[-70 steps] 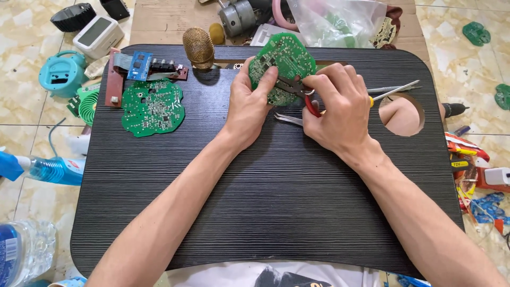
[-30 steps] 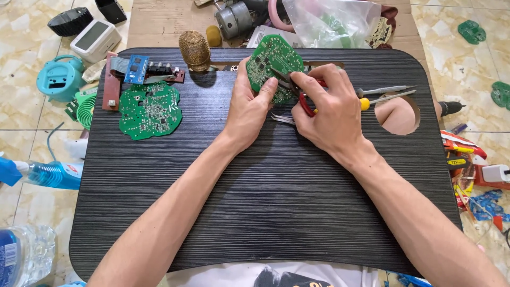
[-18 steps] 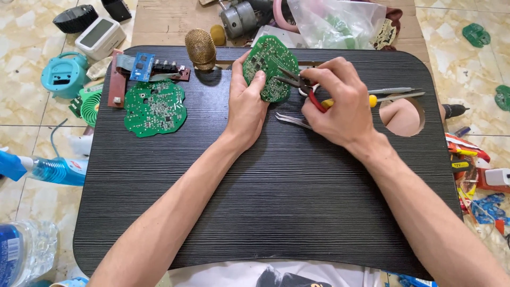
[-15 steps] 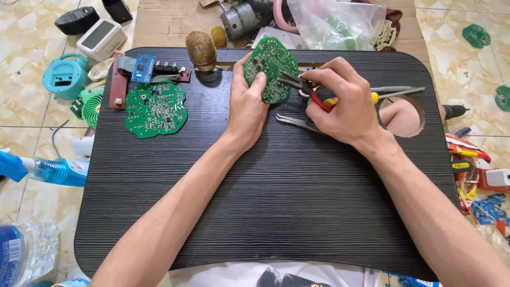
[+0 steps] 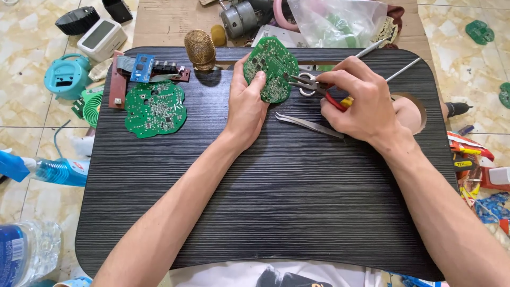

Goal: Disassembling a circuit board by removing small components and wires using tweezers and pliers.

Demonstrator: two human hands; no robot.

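Beyond the lap desk's (image 5: 265,212) far edge we see a clear plastic bag (image 5: 340,21). Off its far left corner sits a white boxy device with a grey screen (image 5: 101,38). By the near left corner, a water bottle's blue label (image 5: 11,255) shows.

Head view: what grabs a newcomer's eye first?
The round green circuit board held upright in the left hand at the far middle of the black ribbed lap table, with the red-handled pliers in the right hand pointing at its edge. Next, a second lobed green circuit board lies flat at the table's far left, and silver metal tweezers lie between the hands.
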